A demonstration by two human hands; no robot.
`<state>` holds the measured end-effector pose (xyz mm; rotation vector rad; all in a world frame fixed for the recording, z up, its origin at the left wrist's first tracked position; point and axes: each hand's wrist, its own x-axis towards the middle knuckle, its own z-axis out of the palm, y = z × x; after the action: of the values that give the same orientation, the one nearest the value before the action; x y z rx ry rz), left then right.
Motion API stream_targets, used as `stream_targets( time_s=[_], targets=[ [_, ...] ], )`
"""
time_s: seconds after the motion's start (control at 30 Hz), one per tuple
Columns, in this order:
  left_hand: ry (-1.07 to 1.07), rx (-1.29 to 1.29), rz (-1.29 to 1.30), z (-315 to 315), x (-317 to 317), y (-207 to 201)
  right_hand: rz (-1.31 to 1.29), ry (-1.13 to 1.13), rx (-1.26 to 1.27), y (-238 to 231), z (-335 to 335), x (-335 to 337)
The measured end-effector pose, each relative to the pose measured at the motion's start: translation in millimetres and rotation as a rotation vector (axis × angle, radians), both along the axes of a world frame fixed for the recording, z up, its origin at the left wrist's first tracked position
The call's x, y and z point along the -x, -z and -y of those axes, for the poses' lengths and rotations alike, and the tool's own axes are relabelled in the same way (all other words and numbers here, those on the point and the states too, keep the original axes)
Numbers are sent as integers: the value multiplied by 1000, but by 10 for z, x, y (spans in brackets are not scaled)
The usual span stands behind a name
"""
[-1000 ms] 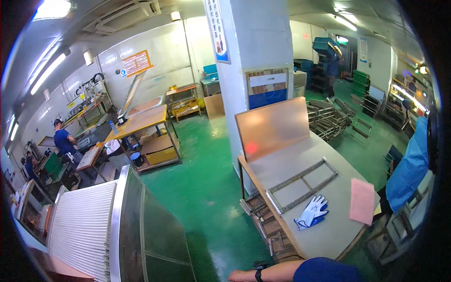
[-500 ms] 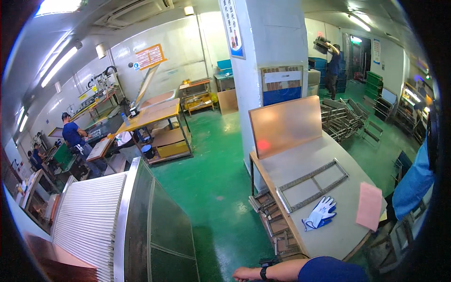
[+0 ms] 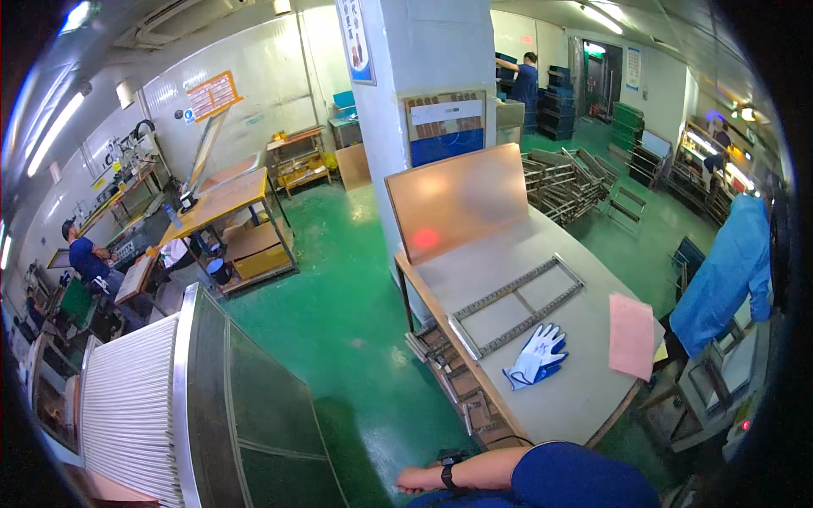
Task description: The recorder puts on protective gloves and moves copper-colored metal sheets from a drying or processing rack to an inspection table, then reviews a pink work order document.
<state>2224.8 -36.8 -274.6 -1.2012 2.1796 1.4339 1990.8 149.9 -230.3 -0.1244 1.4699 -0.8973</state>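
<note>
My right hand (image 3: 412,480) hangs over the green floor at the lower edge, a dark band on its wrist, below the left side of the grey-topped table (image 3: 584,356). Its fingers look curled, and I see nothing held. My left hand is outside the picture. On the table, nearest to my right arm, lies a white and blue work glove (image 3: 539,357). Beyond it rests a metal rack frame (image 3: 518,306) with toothed side rails. A pink sheet (image 3: 632,337) lies at the table's right edge. A copper-coloured panel (image 3: 461,203) stands upright along the far edge.
A ribbed roller conveyor (image 3: 131,406) with dark side panels (image 3: 271,415) stands at lower left. A white pillar (image 3: 432,51) rises behind the table. Metal racks (image 3: 567,186) are piled beyond. A blue coat (image 3: 724,271) hangs at right. Co-workers (image 3: 89,258) stand farther off.
The view has swung right, so the table, pillar and conveyor sit farther left. More of the blue coat shows. The far person's raised dark load is no longer overhead. My right hand stays low.
</note>
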Motion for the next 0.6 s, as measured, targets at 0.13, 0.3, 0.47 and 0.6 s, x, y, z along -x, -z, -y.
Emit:
stream_targets(
  time_s=[0.13, 0.3, 0.47, 0.6],
  targets=[
    [16, 0, 7, -10, 18, 0, 24, 38, 29, -16, -79, 4],
    [17, 4, 8, -17, -13, 13, -1, 3, 6, -59, -158, 25],
    [13, 7, 17, -23, -24, 17, -41, 112, 50, 24, -192, -34],
    [28, 6, 20, -38, -2, 27, -12, 67, 34, 71, -226, 35]
  ],
)
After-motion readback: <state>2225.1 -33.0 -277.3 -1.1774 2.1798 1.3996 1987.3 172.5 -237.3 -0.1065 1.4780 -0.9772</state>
